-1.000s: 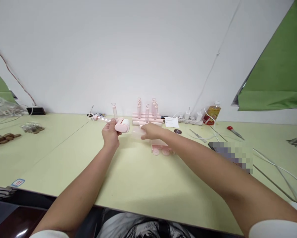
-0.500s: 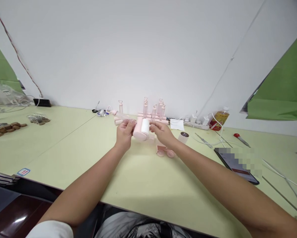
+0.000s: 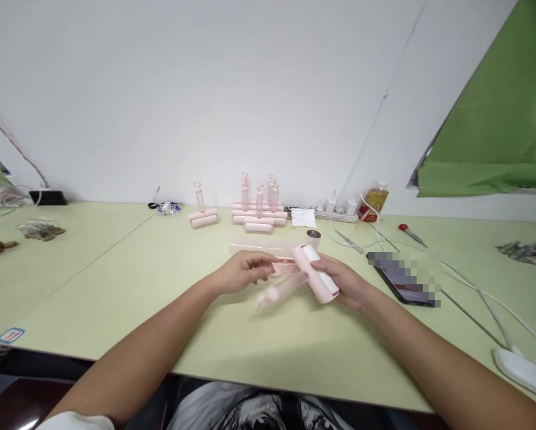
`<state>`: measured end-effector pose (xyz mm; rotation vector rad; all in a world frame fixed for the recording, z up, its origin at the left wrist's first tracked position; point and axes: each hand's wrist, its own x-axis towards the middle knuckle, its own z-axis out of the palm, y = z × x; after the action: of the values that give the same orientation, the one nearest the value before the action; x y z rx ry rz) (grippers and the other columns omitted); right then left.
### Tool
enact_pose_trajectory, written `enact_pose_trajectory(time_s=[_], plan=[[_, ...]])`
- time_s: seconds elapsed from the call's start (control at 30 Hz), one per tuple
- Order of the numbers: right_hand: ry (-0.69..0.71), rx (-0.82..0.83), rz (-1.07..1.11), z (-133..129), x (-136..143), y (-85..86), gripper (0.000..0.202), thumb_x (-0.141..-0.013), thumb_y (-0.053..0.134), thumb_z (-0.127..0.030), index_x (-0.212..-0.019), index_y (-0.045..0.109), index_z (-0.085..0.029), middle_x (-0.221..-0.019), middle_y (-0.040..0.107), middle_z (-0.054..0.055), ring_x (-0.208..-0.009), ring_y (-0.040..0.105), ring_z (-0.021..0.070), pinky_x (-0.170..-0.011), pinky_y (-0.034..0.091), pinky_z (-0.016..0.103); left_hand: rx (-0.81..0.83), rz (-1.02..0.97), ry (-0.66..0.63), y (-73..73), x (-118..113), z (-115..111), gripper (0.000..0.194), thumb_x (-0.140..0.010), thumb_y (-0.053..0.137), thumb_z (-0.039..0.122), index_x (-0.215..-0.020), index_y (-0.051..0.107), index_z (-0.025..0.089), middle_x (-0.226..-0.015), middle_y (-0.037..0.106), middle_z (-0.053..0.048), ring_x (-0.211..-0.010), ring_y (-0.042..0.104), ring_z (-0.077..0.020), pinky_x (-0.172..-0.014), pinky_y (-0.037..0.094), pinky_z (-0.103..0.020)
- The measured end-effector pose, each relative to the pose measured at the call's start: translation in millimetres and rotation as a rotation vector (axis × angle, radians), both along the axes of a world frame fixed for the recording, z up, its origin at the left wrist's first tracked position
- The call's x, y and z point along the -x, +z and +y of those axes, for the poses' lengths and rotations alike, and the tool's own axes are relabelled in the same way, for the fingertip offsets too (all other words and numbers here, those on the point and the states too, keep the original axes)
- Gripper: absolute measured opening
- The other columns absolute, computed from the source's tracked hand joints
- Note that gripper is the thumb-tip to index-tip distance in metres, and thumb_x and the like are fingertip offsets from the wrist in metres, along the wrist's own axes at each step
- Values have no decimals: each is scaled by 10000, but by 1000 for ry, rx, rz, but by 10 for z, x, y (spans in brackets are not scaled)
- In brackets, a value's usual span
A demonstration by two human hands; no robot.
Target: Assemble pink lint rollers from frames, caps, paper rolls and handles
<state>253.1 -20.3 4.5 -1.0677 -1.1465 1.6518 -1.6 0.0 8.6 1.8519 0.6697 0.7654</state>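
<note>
My right hand [image 3: 346, 280] is closed around a pink lint roller [image 3: 315, 275] with a white paper roll. Its clear handle points down to the left and is blurred at the end. To the left, my left hand [image 3: 245, 272] holds nothing that I can see, its fingers apart and slightly bent. Its fingertips are beside a pink part with round ends [image 3: 290, 269] on the table; whether they touch it I cannot tell. Behind the hands lies a pale translucent pink cover [image 3: 248, 243]. A short pink cylinder with a dark top [image 3: 313, 237] stands beyond the roller.
Several pink lint rollers [image 3: 259, 224] stand handle-up near the wall, with another [image 3: 203, 220] to their left. On the right are a phone [image 3: 400, 280], a knife [image 3: 348, 240], a red-ended tool [image 3: 412, 235], cables, a power strip [image 3: 337, 216] and a bottle [image 3: 374, 202].
The lint roller has moved right and toward me, now in my right hand, its handle swung downward. My left hand has let go of it. The view has turned right.
</note>
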Motion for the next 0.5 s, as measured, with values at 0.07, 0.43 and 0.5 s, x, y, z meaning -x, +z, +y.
enact_pose_trajectory(time_s=[0.07,0.43,0.5], plan=[[131,-44,-98,-15,-6,11,445,-716,693,-303,-1139,597,-204,-893,671,35,-753,605,196,-638,431,271,65,-6,92,-18,-12,18,435,-879,560,460,-1225,594,199,-1048,650,-92,-825,616,-165,-612,511,-249],[562,-305,-389,-72,98,-70,235,-748,697,-310,-905,621,-152,-794,545,-16,-680,460,117,-574,338,216,442,-63,0,-162,-308,-137,356,-634,800,341,-764,520,163,-550,529,53,-468,521,-89,-477,415,-216],[593,-305,-384,-56,83,-87,251,-754,698,-326,-915,622,-148,-808,551,-11,-684,461,116,-570,338,213,466,-36,-1,-160,-317,-140,355,-617,800,324,-739,505,167,-537,542,50,-454,544,-102,-467,412,-217]])
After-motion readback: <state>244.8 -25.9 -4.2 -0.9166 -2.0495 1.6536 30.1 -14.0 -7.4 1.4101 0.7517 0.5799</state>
